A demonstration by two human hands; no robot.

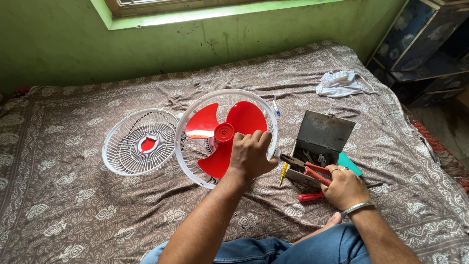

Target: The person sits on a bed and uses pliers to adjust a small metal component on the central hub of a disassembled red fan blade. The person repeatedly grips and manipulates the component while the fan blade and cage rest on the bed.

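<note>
Head view, mid-frame: left hand (250, 155) fingers curl over the fan (225, 137) rim, steadying it on the bed (73, 205); right hand (345, 187) fingers wrap red-handled pliers (304, 167) by the toolbox (320, 142).

The one camera is riding on my head, looking steeply down and forward across the bed (73, 205) toward the green wall (58, 44), sitting close enough that my forearms are filling the lower frame.
</note>
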